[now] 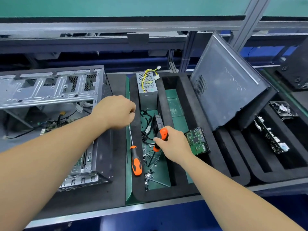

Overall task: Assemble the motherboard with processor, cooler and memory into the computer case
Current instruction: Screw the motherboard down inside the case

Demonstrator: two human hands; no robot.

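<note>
- Low in the centre of the frame, loose screws (148, 175) lie scattered on the green mat of a slot in the black foam tray (168, 192).
- Just left of them, a long orange-and-black screwdriver (136, 161) lies on the foam, handle toward the bottom of the frame, its thin shaft running up to the left hand.
- The right hand (173, 145), centre of the frame, has its fingers curled round the handle of a second orange-handled screwdriver (160, 139), whose tip points down among the screws.
- Right of that hand, a hard drive (197, 140) stands in the tray with its green circuit board showing.
- The left hand (116, 112), centre left, has its fingers curled under; whether it pinches the long shaft's end, I cannot tell.
- The computer case (70, 114) lies open at left, under the left forearm, with a green board partly visible inside it.
- Further up the centre, a grey power supply (147, 90) with yellow wires stands in the tray.
- At upper right, a dark side panel (230, 82) leans tilted over the tray.
- At the right edge, a fan (283, 108) and a narrow circuit board (270, 136) sit in foam slots.
</note>
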